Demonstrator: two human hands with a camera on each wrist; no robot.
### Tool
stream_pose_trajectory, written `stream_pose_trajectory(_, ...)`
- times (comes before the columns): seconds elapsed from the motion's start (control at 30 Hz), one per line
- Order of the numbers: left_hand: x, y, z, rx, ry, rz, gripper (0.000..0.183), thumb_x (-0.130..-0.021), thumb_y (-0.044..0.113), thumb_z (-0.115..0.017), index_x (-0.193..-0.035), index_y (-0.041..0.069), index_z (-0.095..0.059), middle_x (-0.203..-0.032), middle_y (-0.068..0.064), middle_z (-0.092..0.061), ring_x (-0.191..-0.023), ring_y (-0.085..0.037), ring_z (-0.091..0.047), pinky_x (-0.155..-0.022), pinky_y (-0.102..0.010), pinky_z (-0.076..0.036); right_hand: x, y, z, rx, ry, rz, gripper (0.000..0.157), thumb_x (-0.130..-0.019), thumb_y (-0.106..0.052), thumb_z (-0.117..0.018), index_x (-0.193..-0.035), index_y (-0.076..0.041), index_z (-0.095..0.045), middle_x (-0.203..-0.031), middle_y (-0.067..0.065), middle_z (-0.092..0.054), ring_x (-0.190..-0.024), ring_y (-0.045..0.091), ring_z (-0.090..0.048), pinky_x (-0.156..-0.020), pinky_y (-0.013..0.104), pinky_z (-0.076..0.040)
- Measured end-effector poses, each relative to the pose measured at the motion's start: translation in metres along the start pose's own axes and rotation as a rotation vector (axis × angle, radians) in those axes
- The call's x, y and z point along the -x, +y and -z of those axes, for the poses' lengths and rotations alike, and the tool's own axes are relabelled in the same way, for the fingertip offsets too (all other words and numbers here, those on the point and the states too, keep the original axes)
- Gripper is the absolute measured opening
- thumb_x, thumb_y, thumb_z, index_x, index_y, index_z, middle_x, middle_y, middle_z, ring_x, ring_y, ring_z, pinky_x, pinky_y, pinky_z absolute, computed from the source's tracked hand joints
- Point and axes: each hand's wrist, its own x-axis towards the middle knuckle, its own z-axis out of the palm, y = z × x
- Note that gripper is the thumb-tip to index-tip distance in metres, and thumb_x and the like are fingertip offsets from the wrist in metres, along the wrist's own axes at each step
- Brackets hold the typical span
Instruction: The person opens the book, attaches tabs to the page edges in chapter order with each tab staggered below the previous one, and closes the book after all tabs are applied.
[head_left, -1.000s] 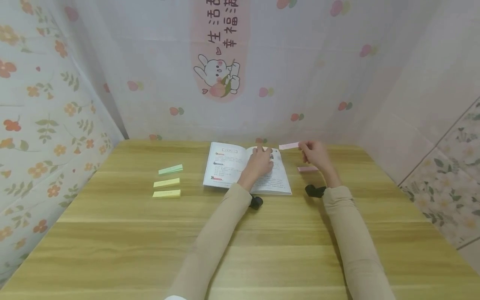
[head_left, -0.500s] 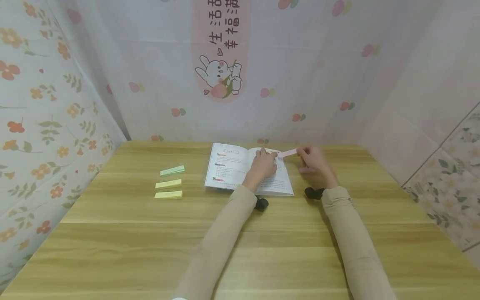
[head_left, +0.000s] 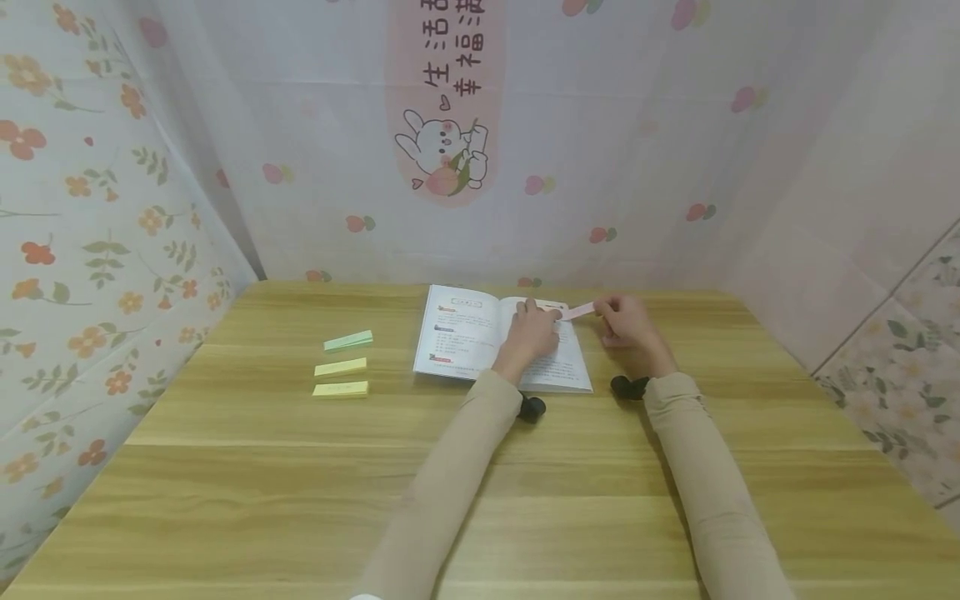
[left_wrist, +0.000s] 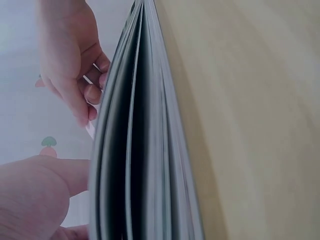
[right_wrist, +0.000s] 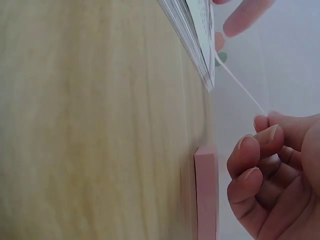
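My right hand (head_left: 630, 323) has come down and in toward my left hand (head_left: 534, 331), bringing the pink strip (head_left: 579, 312) along. A second ago the strip was well clear of my left fingertips; now its far end lies right beside them at the edge of the book (head_left: 461, 337). My left hand has shifted slightly toward it.

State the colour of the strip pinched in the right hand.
Pale pink; the paper strip shows best in the head view.
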Motion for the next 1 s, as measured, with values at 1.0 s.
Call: stream_pose_trajectory(1.0,0.0033,0.0021,-0.0047,-0.018,-0.087,0.044,0.044,-0.107,0.030,-0.044,-0.150,0.030,-0.050,-0.150,-0.017,-0.033,-0.128,-0.031,-0.033,-0.109,-0.043,-0.034,-0.0001,-0.0019,0.0010,0.057,0.002,-0.012,0.032,-0.106,-0.015,-0.047,-0.120,0.012,-0.055,-0.070,0.009,-0.053,-0.057,0.015,-0.051,-0.054,0.025,-0.047)
